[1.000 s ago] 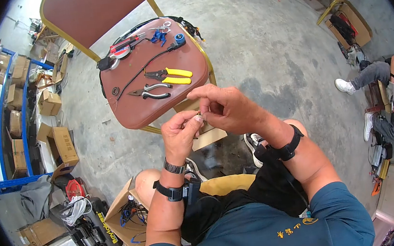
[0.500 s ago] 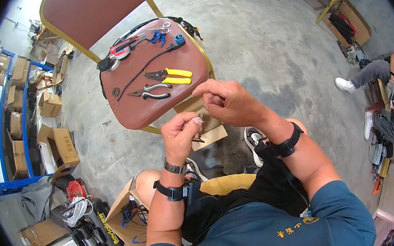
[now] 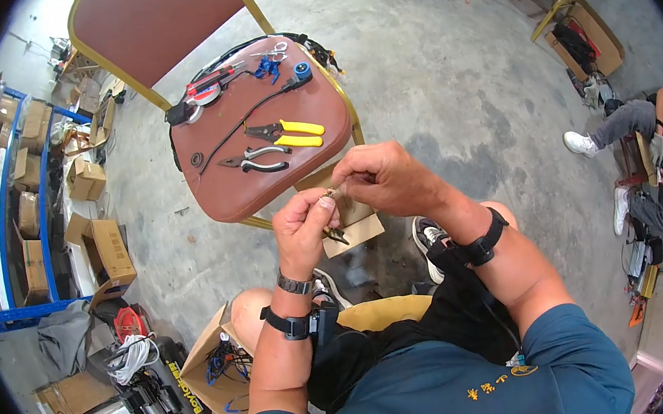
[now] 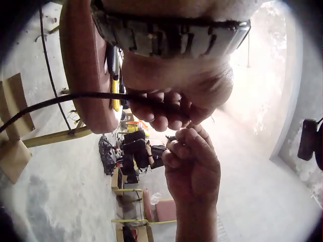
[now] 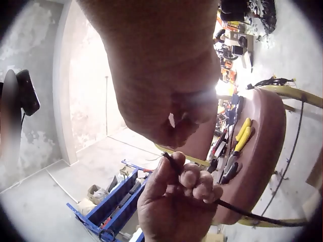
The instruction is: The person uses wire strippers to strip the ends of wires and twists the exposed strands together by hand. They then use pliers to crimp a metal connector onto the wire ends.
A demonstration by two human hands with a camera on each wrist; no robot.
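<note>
A dark cable [image 4: 75, 96] runs into my left hand [image 3: 302, 230], whose curled fingers and thumb grip it near its end. In the right wrist view the cable's dark end [image 5: 170, 160] sticks up between the left thumb and forefinger. My right hand [image 3: 385, 179] is right beside the left fingertips, its thumb and forefinger pinched together at thin strands by the cable's end. The strands are too small to make out clearly. Beyond the hands, yellow-handled pliers [image 3: 298, 133], grey-handled pliers [image 3: 265, 165] and a cord with a blue-faced plug [image 3: 301, 72] lie on the chair seat [image 3: 225, 198].
Scissors [image 3: 276, 51], a red screwdriver [image 3: 209, 80] and tape rolls lie at the seat's far side. Below the hands is a cardboard piece [image 3: 362, 232]. Blue shelving [image 3: 41, 213] and boxes stand at left; a seated person [image 3: 652, 141] is at far right.
My right hand drew slightly away from the left, then came back to its fingertips. The left hand has kept its grip, with the cable below it shifting slightly.
</note>
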